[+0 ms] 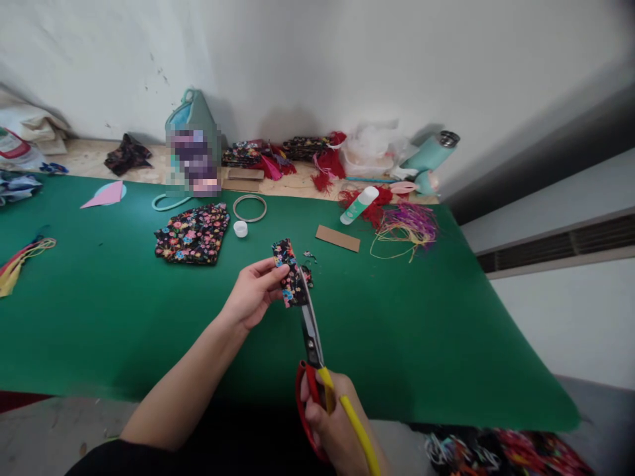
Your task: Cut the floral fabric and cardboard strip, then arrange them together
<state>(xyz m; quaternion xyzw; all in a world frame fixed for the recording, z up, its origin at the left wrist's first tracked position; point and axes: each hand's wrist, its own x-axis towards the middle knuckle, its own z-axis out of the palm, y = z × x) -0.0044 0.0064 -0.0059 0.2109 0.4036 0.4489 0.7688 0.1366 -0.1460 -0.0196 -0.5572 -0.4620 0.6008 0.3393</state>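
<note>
My left hand pinches a small strip of black floral fabric above the green table cover. My right hand grips scissors with red and yellow handles. The blades point away from me and meet the lower edge of the strip. A small dark scrap lies just behind the strip, on the right.
A larger floral fabric piece, a white cap, a ring, a cardboard strip, a glue stick and loose threads lie further back. A bag and a flask stand by the wall.
</note>
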